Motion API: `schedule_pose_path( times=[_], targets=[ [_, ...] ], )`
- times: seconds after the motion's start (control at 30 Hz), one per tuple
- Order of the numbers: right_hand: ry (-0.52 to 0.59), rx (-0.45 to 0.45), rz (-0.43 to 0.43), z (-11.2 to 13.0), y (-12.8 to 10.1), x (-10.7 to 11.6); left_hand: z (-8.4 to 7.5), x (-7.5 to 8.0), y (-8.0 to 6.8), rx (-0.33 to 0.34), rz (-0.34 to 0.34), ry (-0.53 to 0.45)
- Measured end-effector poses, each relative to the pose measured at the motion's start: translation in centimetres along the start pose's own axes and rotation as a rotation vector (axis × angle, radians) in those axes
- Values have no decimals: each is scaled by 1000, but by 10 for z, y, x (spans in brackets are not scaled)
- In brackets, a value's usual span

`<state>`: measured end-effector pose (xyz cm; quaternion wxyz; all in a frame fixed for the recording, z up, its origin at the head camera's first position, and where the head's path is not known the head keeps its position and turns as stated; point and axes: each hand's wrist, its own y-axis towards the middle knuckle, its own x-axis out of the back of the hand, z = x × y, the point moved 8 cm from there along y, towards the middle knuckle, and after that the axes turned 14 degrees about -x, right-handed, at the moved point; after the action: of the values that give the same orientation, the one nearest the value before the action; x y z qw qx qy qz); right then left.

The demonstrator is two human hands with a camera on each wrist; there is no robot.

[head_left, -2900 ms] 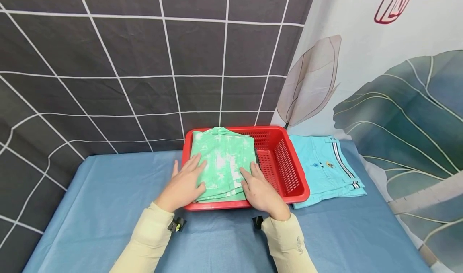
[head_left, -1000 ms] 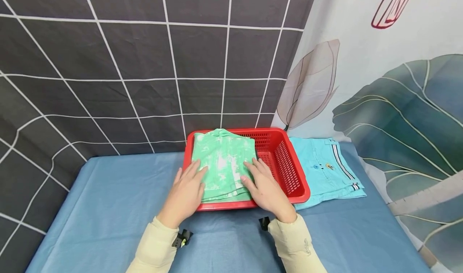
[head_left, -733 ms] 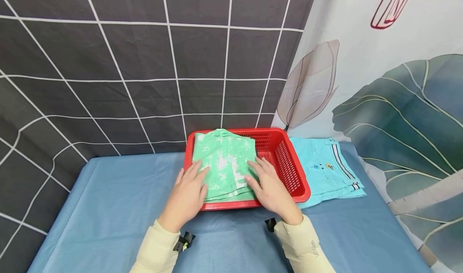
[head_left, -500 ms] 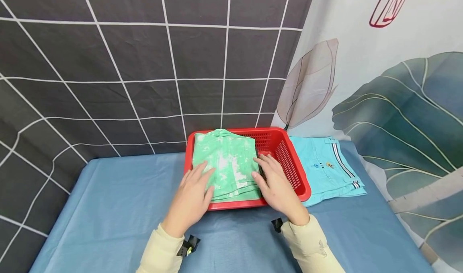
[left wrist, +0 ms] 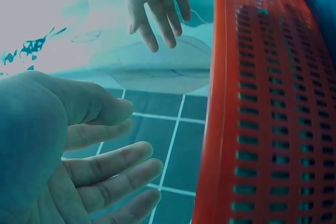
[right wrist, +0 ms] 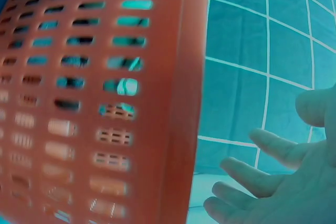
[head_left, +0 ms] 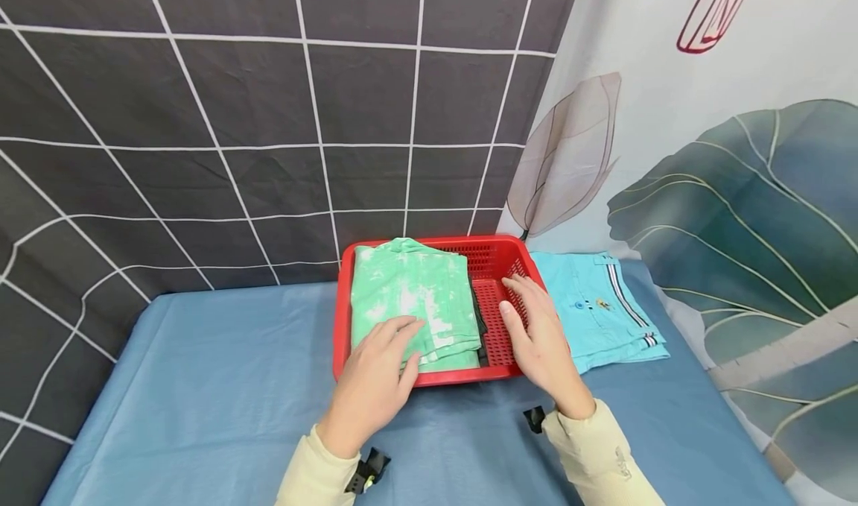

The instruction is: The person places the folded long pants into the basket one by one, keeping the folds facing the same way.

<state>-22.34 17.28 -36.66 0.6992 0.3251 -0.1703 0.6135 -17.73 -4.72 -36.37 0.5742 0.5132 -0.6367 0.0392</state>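
blue cloth covers the table [head_left: 201,387], backed by a dark curtain [head_left: 234,118] with white grid lines and, on the right, a pale curtain [head_left: 704,156] printed with big leaves. red plastic basket [head_left: 512,256] sits at the middle rear of the table, slotted walls, long side running away from the person. its wall fills both wrist views [left wrist: 262,103] [right wrist: 105,103], blurred.

folded green shirt [head_left: 412,293] with white blotches lies in the left half of the basket, on top of something dark whose edge shows at its right side; cannot tell what that is. right half of the basket floor is bare mesh. folded light blue shorts [head_left: 593,308] with a striped waistband lie on the table just right of the basket, touching or nearly touching its wall.

left hand [head_left: 375,375] rests over the near left rim of the basket, fingers [head_left: 402,331] slightly bent and spread, tips on the near edge of the green shirt, not pinching it. left wrist view shows the same hand [left wrist: 68,156] with loose parted fingers, gripping nothing. right hand [head_left: 539,338] lies over the right wall of the basket, fingers [head_left: 519,290] straight and a little spread, reaching into the bare half, apart from the shirt. right wrist view shows those fingers [right wrist: 273,177] relaxed and parted, holding nothing. cream sleeves [head_left: 603,454] cover both forearms, small black clips [head_left: 365,472] at the wrists.
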Motion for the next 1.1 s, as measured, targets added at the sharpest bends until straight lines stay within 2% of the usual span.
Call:
schedule_pose_path(
  times=[0.27, 0.53, 0.9, 1.1],
  targets=[
    [53, -12, -58, -10, 2, 15, -17, -5, 7, -65, -12, -40],
    [90, -126, -103, -34, 0, 33, -37, -17, 11, -110, -5, -103],
    [41, -229, -153, -64, 6, 53, -69, -38, 11, -212, 24, -116],
    [-1, -218, -211, -78, 11, 63, -80, -50, 10, -270, 42, -97]
  ],
)
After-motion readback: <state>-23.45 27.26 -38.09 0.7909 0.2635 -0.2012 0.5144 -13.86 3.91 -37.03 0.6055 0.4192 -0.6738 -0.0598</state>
